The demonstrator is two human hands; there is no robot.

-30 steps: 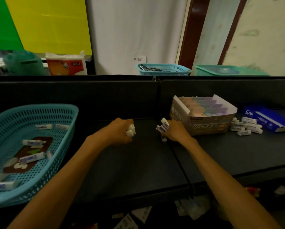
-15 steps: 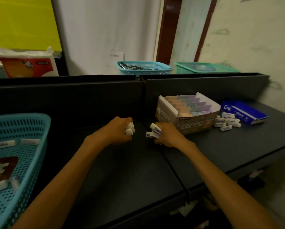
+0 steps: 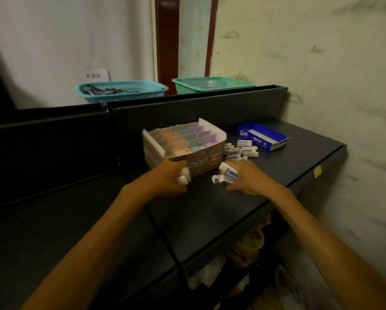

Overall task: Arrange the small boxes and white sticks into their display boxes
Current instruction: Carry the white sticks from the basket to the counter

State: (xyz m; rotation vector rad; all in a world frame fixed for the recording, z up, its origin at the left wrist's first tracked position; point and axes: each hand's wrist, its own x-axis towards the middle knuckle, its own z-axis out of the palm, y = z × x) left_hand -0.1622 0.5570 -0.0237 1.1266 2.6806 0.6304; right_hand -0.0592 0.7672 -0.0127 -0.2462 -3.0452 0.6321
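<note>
White sticks (image 3: 226,174) fill the right hand's (image 3: 246,177) clenched grip; the left hand (image 3: 168,176) grips more against the cardboard display box (image 3: 206,161).

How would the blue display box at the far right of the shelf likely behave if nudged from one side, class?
The blue display box looks like thin card, so probably light and quick to slide on the smooth dark shelf. It lies low and flat, so tipping seems unlikely. Its open end might crush if squeezed.

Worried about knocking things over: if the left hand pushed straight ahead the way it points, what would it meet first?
Probably the cardboard display box: the left hand, gripping white sticks, is right at its near wall, though contact is unclear.
</note>
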